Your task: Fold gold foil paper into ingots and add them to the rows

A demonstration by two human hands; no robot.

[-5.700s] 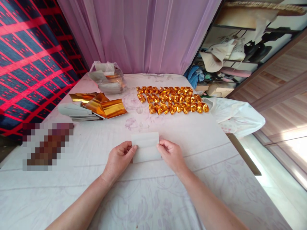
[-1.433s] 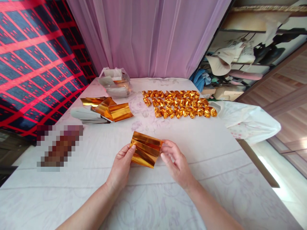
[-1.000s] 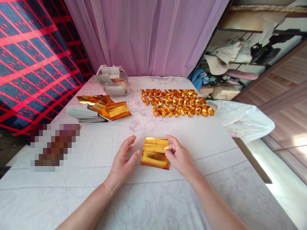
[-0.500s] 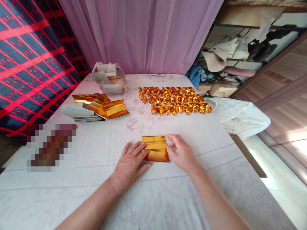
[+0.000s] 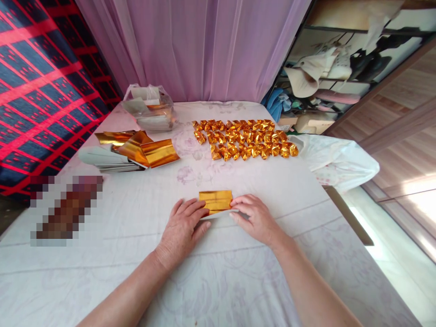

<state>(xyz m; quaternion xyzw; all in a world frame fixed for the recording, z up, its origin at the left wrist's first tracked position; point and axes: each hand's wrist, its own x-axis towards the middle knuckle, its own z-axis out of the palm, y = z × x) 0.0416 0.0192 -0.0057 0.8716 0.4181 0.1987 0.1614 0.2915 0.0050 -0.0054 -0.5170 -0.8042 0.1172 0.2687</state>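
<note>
A sheet of gold foil paper point(image 5: 215, 201) with creases across it lies in front of me. Its near edge is raised, and a thin strip of the pale underside shows. My left hand point(image 5: 185, 222) rests on the table with its fingertips over the sheet's left side; its fingers are stretched out, and the thumb is apart from them. At the right end, my right hand point(image 5: 254, 217) has the near edge between thumb and fingers.
Folded gold pieces point(image 5: 252, 151) stand in rows at the back right. Loose gold sheets point(image 5: 158, 153) lie on a pale stack point(image 5: 102, 156) at the left, before a clear plastic bag point(image 5: 150, 109). A white bag point(image 5: 344, 161) hangs past the table's right edge.
The sheet's near part has been folded up, so less of its gold face shows. My right hand has moved from the upper right corner down to the near edge. My left hand stays nearly still.
</note>
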